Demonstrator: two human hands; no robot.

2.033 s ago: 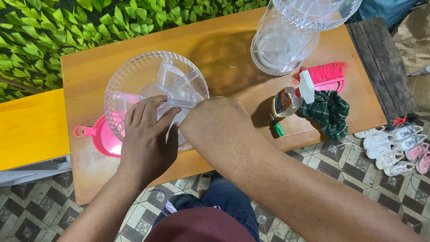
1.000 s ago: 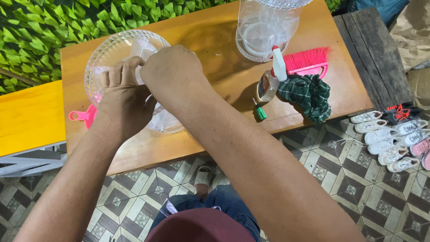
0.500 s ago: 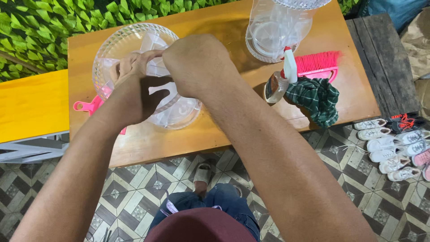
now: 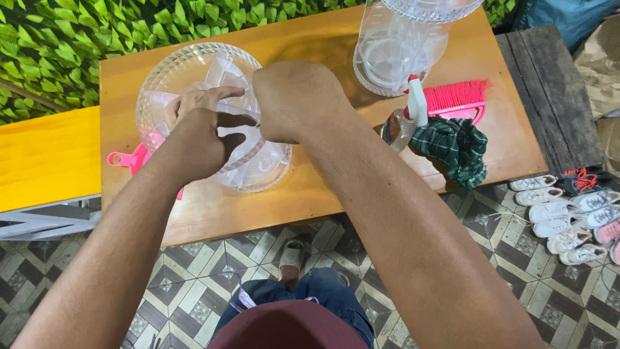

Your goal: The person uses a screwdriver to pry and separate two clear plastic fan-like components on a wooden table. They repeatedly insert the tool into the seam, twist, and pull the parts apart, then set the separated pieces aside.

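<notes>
Head view, layout. A clear ribbed dish (image 4: 194, 71) sits on the left part of the wooden table (image 4: 323, 48); the left hand (image 4: 197, 132) and right hand (image 4: 294, 100) lie over it, side by side. A dustpan (image 4: 132, 158) pokes out from under the dish's left edge. Right of the hands stands a spray bottle (image 4: 403, 119), with a folded cloth (image 4: 455, 148) just beside it and a brush (image 4: 455, 97) behind the cloth. A clear container (image 4: 394, 52) stands at the table's far edge. Shoes (image 4: 562, 213) lie on the floor to the right.

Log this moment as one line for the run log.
left hand: on clear dish | right hand: fist over dish | spray bottle, pink brush: untouched
</notes>
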